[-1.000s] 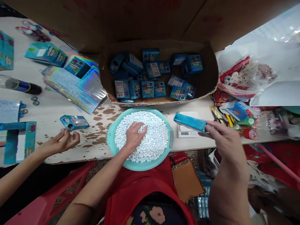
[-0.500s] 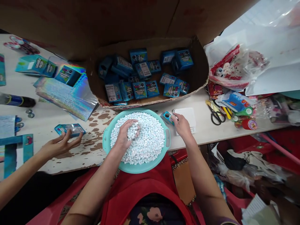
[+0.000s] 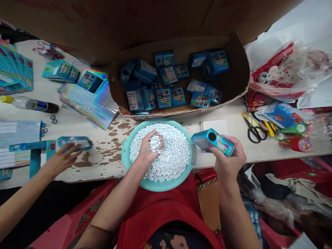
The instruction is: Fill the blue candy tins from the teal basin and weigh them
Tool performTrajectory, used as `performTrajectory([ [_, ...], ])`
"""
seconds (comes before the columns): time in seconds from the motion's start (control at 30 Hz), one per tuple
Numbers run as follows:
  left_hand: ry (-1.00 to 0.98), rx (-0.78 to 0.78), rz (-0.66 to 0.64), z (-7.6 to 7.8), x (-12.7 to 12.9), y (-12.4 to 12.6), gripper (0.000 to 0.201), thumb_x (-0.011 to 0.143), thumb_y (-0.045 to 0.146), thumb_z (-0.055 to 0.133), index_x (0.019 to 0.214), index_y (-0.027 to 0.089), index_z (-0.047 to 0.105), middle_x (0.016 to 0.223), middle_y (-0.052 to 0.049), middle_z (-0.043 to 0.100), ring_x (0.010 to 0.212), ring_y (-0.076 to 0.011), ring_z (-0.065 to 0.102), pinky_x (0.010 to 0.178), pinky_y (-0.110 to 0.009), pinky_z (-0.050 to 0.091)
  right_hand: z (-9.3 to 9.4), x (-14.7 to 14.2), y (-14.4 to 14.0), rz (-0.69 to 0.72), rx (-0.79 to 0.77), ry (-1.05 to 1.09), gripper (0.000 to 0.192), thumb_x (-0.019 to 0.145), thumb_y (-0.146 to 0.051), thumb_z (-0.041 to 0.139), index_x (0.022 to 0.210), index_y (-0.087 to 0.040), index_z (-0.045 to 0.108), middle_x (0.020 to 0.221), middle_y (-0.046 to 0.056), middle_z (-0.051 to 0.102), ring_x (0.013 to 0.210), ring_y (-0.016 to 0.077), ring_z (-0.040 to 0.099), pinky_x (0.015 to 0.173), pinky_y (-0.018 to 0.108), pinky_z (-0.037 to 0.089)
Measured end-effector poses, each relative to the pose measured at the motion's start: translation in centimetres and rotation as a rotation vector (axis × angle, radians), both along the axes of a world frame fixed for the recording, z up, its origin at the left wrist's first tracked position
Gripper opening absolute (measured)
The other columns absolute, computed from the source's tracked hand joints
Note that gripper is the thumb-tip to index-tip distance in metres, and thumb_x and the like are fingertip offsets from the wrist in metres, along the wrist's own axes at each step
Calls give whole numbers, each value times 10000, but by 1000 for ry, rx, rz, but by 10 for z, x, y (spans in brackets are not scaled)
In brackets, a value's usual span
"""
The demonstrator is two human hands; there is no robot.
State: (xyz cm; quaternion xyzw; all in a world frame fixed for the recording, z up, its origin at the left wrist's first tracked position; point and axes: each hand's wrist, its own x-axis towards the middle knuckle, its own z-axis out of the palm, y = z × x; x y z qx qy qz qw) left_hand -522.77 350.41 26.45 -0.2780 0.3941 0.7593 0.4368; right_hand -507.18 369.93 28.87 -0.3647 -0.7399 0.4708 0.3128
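Note:
A teal basin (image 3: 125, 157) heaped with small white candies (image 3: 173, 155) sits at the table's near edge. My left hand (image 3: 149, 147) is in the basin, cupped around a scoop of candies. My right hand (image 3: 229, 159) holds a small blue box (image 3: 212, 141) just right of the basin, its round hole facing up. A white scale (image 3: 215, 126) lies on the table behind that box.
A cardboard tray (image 3: 238, 74) behind the basin holds several blue candy boxes (image 3: 163, 97). Scissors (image 3: 252, 128) and bagged clutter lie at the right. At the left, another person's hand (image 3: 61, 159) touches a blue box (image 3: 75, 141); holographic sheets (image 3: 88, 103) and a bottle (image 3: 31, 103) lie beyond.
My right hand lifted the blue box off the scale toward me. My left hand closed around a scoop of candies. The other person's hand came down onto the box at left.

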Motion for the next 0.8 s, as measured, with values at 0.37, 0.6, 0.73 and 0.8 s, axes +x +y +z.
performTrajectory([
  [0.37,411,12,4,79,31,11,276,743,355,640,627,192,450,598,12,514,519,-115,526,507,-266,443,30,-3,-88,476,129,-191,402,697,-442,813,999,-238,642,898,34,681,841,212,644,736,359,545],
  [0.6,520,-70,106,68,40,11,213,786,320,647,711,194,492,622,31,545,548,-114,570,546,-252,466,32,-8,-93,487,219,-204,377,734,-440,786,1005,-223,639,896,51,682,844,224,628,743,367,527],
  [0.73,567,-85,102,71,41,12,259,788,358,674,694,177,514,655,24,556,567,-113,589,546,-242,475,35,-8,-95,494,228,-212,367,744,-444,778,998,-218,637,895,47,682,845,217,631,744,352,517],
  [0.8,591,-84,102,71,42,14,266,806,363,671,694,172,524,632,23,552,558,-113,589,552,-242,480,35,-7,-95,493,223,-211,357,758,-442,767,1000,-212,639,894,50,682,848,213,631,747,344,513],
])
